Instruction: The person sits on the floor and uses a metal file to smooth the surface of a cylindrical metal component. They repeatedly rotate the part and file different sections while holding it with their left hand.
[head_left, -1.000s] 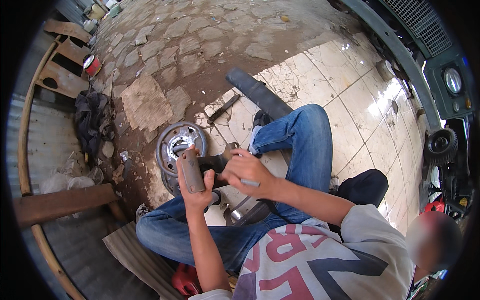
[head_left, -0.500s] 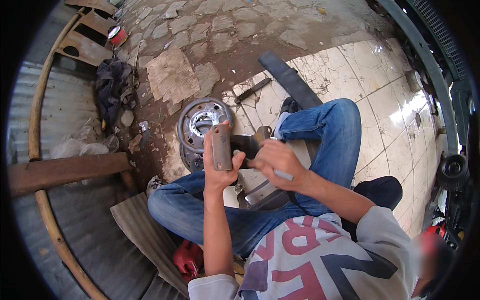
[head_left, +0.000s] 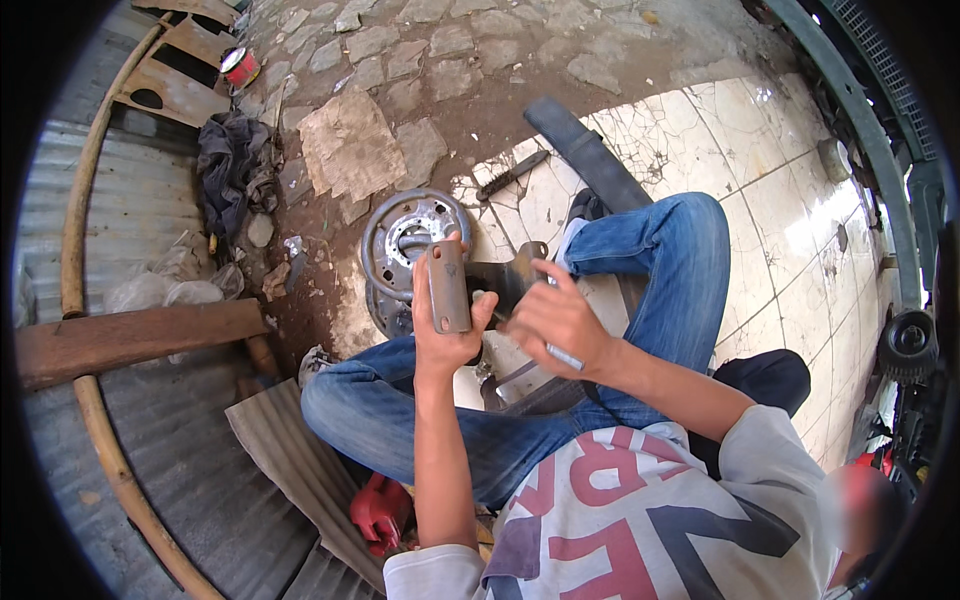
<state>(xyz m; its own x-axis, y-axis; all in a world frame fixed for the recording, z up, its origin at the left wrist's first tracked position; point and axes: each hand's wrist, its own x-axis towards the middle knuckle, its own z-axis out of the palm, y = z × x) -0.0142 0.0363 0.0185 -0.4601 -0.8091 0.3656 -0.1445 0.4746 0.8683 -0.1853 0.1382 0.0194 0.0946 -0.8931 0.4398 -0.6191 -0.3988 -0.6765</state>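
Observation:
My left hand (head_left: 450, 348) is wrapped round a brown-grey metal bracket (head_left: 449, 288) and holds it up. The bracket's slotted end plate faces up, and a darker arm with a hole in its end reaches right, toward my other hand. My right hand (head_left: 565, 325) is beside that arm, its forefinger raised and the other fingers curled. From its palm side sticks the end of a thin, flat grey tool (head_left: 566, 357); the rest is hidden in the grip, so its kind cannot be made out. Whether the tool touches the bracket is not visible.
Beyond my left hand lies a steel wheel rim (head_left: 414, 245). A brush (head_left: 513, 175) and a long dark flat strip (head_left: 585, 150) lie on the cracked tiles (head_left: 750, 210). A red tool (head_left: 380, 512) lies by my left elbow, near a wooden beam (head_left: 150, 340).
My right forefinger has lifted away from the curled fingers. The grey tool has tilted slightly. My left hand still holds the bracket, with the whole view shifted a little.

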